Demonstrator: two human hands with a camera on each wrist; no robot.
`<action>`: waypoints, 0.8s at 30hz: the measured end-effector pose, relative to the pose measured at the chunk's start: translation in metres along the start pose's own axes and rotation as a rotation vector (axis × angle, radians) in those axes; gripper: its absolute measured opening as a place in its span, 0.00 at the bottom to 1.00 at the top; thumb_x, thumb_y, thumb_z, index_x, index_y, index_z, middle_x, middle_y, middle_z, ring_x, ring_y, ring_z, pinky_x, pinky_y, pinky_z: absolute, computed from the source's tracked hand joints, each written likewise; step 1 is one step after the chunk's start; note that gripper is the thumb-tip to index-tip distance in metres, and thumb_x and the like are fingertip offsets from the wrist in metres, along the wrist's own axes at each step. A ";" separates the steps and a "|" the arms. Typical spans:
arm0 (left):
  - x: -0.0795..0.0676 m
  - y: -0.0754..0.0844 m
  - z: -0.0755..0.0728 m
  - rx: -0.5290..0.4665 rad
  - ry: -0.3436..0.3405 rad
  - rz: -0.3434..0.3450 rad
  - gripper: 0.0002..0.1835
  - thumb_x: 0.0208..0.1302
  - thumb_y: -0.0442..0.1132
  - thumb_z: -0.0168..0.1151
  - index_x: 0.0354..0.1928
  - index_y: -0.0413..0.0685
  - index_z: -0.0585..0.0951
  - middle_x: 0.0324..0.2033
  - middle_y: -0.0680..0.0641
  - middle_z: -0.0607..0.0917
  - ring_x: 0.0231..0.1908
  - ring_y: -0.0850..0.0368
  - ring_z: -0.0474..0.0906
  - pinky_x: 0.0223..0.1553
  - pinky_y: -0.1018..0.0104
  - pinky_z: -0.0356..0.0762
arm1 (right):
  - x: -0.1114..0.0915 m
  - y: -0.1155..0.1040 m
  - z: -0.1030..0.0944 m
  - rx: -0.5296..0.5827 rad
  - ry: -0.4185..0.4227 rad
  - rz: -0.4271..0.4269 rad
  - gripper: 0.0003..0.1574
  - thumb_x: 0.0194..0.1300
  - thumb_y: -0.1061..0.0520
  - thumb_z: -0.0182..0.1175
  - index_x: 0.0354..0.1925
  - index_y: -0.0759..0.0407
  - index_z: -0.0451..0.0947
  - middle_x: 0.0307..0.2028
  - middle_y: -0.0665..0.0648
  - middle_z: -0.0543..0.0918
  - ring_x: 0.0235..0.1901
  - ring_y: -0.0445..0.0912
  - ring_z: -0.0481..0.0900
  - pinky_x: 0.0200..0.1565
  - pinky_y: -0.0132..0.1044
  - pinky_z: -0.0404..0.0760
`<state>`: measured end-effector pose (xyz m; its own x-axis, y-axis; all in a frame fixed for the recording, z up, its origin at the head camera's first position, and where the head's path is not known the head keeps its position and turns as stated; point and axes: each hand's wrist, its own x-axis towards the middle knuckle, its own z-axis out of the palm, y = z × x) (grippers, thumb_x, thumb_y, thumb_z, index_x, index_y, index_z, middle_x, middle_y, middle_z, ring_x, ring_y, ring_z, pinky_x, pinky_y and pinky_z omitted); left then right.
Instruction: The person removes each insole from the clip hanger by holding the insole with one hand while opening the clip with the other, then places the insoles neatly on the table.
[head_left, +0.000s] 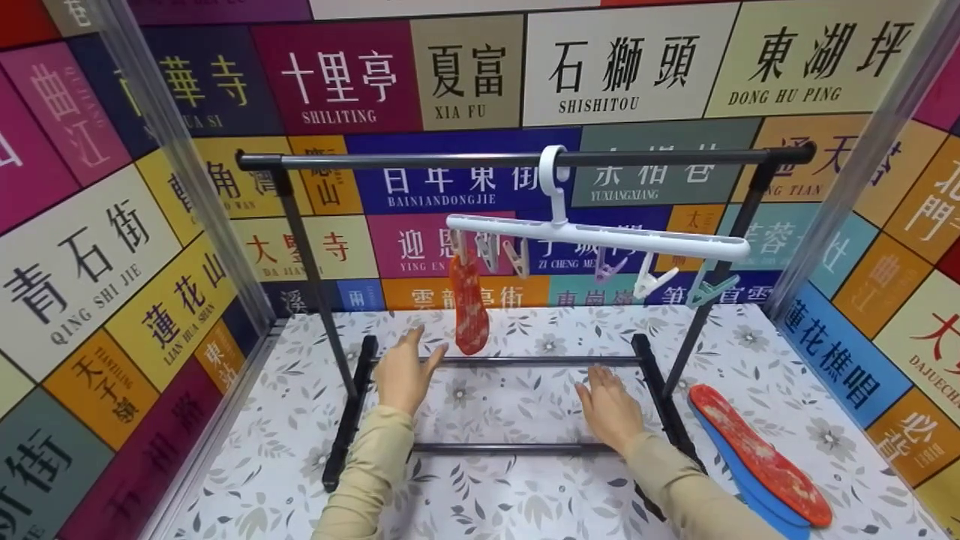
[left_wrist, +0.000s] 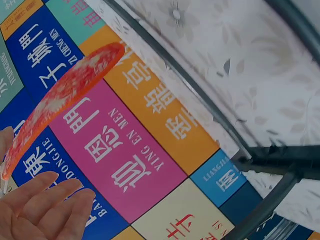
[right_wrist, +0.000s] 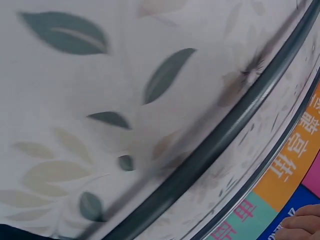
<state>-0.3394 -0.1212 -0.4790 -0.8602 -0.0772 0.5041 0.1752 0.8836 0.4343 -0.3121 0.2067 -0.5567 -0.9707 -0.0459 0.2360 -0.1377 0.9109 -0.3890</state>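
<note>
A red mottled insole (head_left: 470, 307) hangs from a clothespin at the left end of a white clip hanger (head_left: 600, 234), which tilts down to the right. Below and left of that insole, my left hand (head_left: 403, 371) is raised with fingers extended, holding nothing. The same insole (left_wrist: 65, 100) slants across the left wrist view above the fingers. My right hand (head_left: 609, 405) hovers over the rack's base with relaxed fingers and nothing in its grip. Several pegs dangle along the hanger, among them a white clothespin (head_left: 654, 279) and a green clothespin (head_left: 712, 289).
The hanger hooks over the top bar (head_left: 420, 160) of a black rack standing on a flower-patterned tabletop (head_left: 547, 495). Right of the rack lie a red insole (head_left: 761, 450) and, partly under it, a blue insole shape (head_left: 757, 495). Sign-covered panels (head_left: 622, 67) enclose the back and sides.
</note>
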 end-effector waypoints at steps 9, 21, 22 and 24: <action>0.018 -0.002 -0.005 0.052 -0.010 0.032 0.33 0.60 0.61 0.66 0.59 0.46 0.80 0.49 0.39 0.86 0.31 0.37 0.84 0.31 0.47 0.80 | 0.020 -0.028 0.009 0.024 -0.018 -0.045 0.35 0.77 0.46 0.46 0.68 0.72 0.64 0.68 0.72 0.68 0.70 0.65 0.63 0.66 0.58 0.65; 0.041 0.000 -0.015 0.018 0.003 0.008 0.33 0.61 0.60 0.65 0.61 0.46 0.79 0.54 0.37 0.84 0.39 0.35 0.85 0.38 0.44 0.81 | 0.052 -0.060 0.018 0.127 -0.084 -0.102 0.39 0.77 0.45 0.47 0.72 0.71 0.57 0.73 0.70 0.59 0.74 0.62 0.55 0.73 0.53 0.54; 0.042 0.001 -0.015 0.018 0.006 0.009 0.32 0.62 0.60 0.65 0.61 0.46 0.79 0.55 0.37 0.83 0.40 0.35 0.85 0.39 0.44 0.81 | 0.056 -0.063 0.020 0.141 -0.091 -0.110 0.40 0.77 0.45 0.47 0.73 0.71 0.56 0.73 0.69 0.58 0.75 0.61 0.53 0.73 0.53 0.52; 0.045 0.003 -0.015 0.013 0.017 0.017 0.32 0.62 0.60 0.64 0.61 0.46 0.79 0.54 0.36 0.84 0.39 0.36 0.85 0.39 0.45 0.81 | 0.063 -0.070 0.023 0.169 -0.097 -0.129 0.40 0.77 0.46 0.48 0.73 0.71 0.54 0.74 0.69 0.56 0.76 0.61 0.51 0.74 0.52 0.49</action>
<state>-0.3704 -0.1293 -0.4438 -0.8489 -0.0699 0.5240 0.1834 0.8907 0.4159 -0.3678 0.1308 -0.5350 -0.9562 -0.2040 0.2100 -0.2849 0.8135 -0.5070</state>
